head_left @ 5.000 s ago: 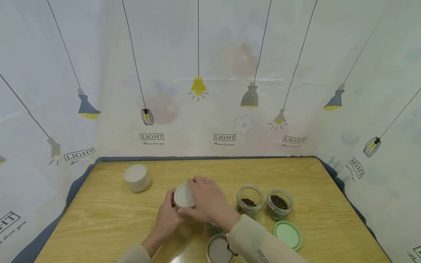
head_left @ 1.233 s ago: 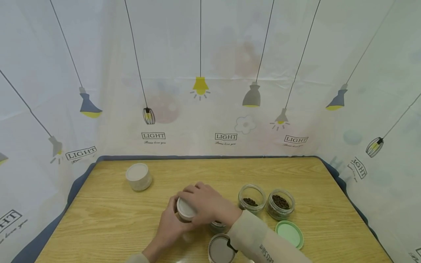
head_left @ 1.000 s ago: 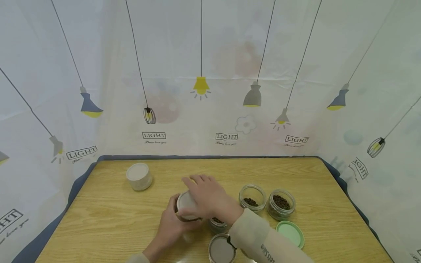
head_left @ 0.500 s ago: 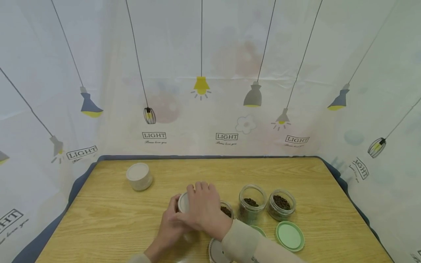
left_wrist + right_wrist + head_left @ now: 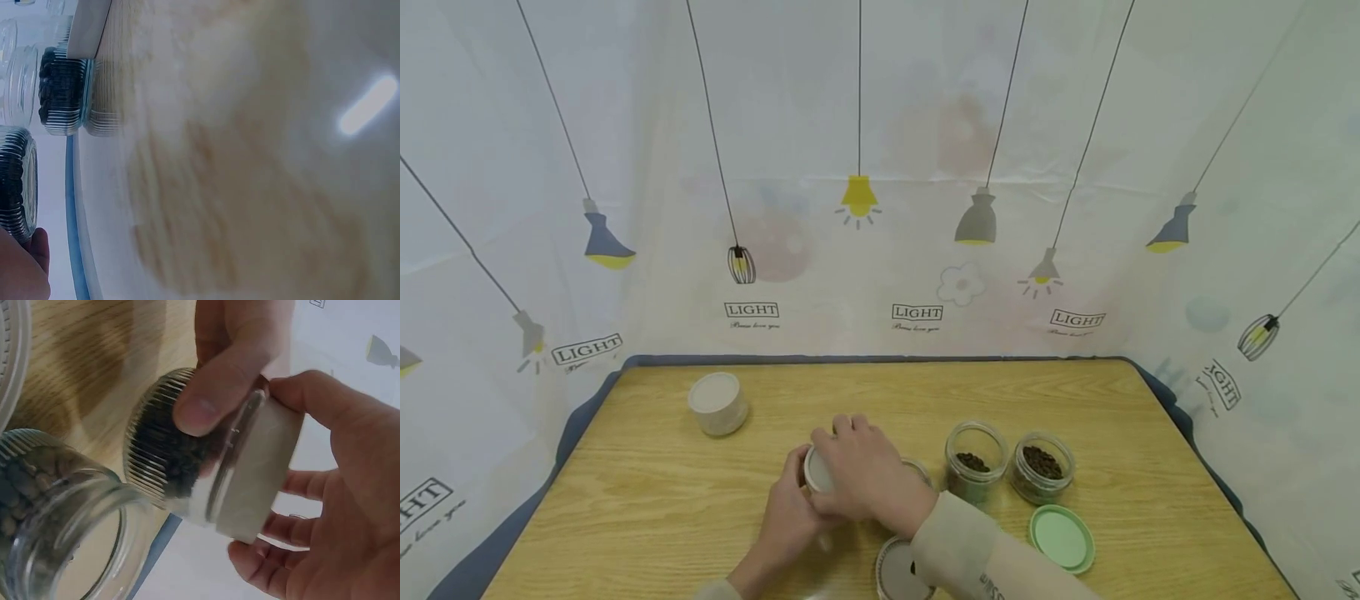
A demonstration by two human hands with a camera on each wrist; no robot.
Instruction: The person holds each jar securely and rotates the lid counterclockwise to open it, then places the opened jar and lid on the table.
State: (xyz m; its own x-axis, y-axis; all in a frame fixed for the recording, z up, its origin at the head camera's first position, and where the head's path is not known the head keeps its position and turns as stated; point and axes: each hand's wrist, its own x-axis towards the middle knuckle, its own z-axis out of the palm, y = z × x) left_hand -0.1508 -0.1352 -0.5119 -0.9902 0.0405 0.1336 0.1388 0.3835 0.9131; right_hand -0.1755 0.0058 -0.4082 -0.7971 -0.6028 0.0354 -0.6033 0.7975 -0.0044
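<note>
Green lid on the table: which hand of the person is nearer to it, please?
Right. In the head view, the right hand, gripping the white lid of a jar, is left of the green lid; the left hand, around the jar, is farther left.

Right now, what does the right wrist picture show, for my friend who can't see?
A left hand grips a ribbed glass jar with dark contents while the right hand holds its pale lid. An open jar is nearby, with a wooden table behind.
</note>
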